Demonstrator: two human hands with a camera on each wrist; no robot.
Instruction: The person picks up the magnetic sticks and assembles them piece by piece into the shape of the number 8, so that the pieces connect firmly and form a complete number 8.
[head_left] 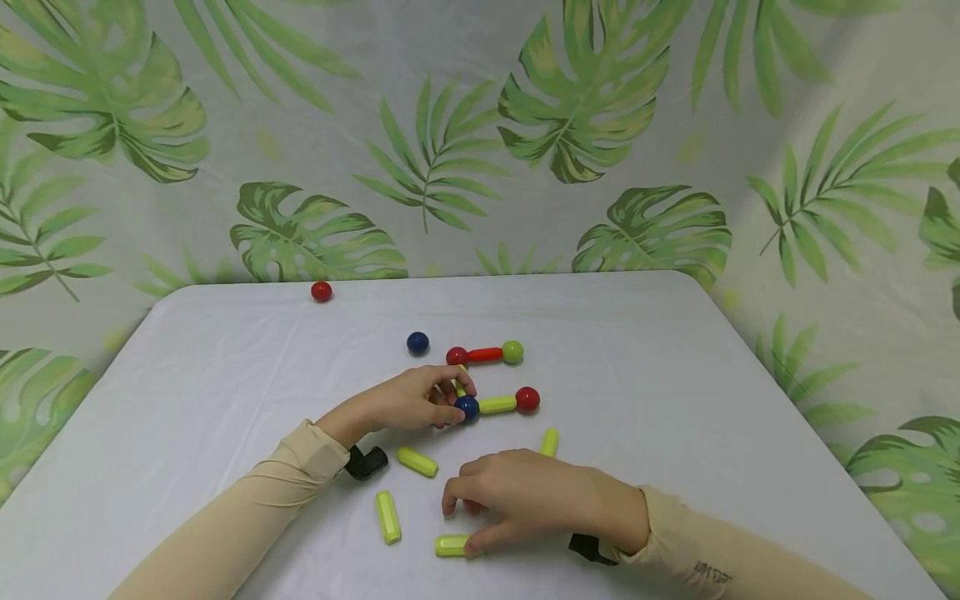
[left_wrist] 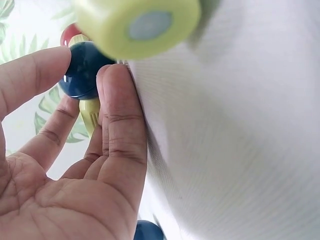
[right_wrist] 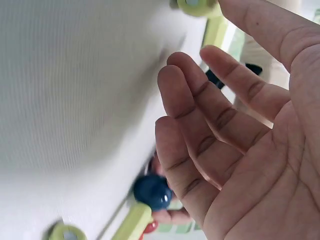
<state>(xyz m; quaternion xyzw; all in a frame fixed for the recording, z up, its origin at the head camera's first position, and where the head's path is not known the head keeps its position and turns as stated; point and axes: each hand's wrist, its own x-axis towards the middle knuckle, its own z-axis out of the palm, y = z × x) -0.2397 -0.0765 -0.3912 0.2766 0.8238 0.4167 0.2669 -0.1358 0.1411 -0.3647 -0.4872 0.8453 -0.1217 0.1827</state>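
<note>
- My left hand point(head_left: 412, 400): thumb and fingers pinch a blue ball point(head_left: 468, 408) near the middle of the table point(head_left: 637, 350).
- Joined to that ball: a yellow rod point(head_left: 497, 405) running right to a red ball point(head_left: 527, 399), and a second yellow rod point(head_left: 461, 387), partly hidden by my fingers, running back to a far red ball point(head_left: 457, 356).
- From there, a red rod point(head_left: 485, 355) reaches a green ball point(head_left: 513, 352).
- My right hand point(head_left: 525, 496): fingers loosely bent, well apart from the thumb, whose tip touches a near rod point(head_left: 451, 546).
- Loose on the table: two rods near my left wrist, one tilted point(head_left: 417, 462) and one steeper point(head_left: 387, 517); a part-hidden rod point(head_left: 550, 442) behind my right hand; a spare blue ball point(head_left: 417, 342); a back red ball point(head_left: 321, 291).
- Rod contents: a grey disc point(left_wrist: 151, 25) sits in one rod's end, left wrist view.
</note>
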